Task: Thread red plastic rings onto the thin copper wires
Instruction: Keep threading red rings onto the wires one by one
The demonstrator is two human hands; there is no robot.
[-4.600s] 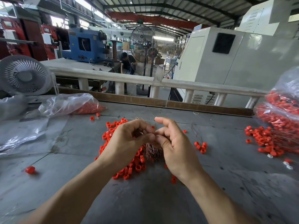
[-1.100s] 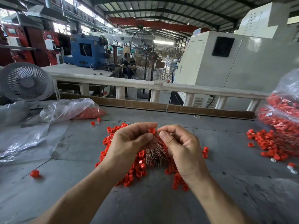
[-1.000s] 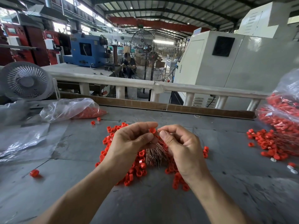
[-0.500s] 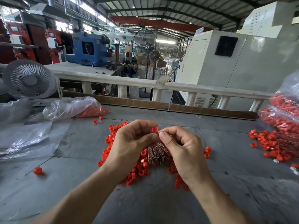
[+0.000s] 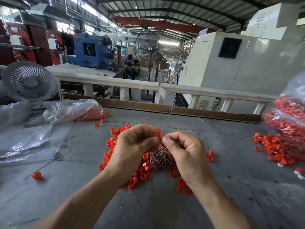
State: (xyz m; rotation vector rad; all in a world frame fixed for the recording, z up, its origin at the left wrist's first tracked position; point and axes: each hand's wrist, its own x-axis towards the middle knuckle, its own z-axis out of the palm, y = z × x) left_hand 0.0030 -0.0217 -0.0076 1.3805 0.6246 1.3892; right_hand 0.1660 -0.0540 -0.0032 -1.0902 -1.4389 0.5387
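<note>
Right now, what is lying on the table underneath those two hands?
Under the hands lies a bundle of thin copper wires amid a heap of loose red rings on the grey table. The hands cover the top of the bundle and some rings.

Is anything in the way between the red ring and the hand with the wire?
Nothing visible. The left hand pinches the red ring right beside the right hand; the wire itself is too thin to make out.

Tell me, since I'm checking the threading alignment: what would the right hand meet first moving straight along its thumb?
Probably the small red plastic ring pinched by the left hand, just beyond the right hand; depth is unclear.
</note>
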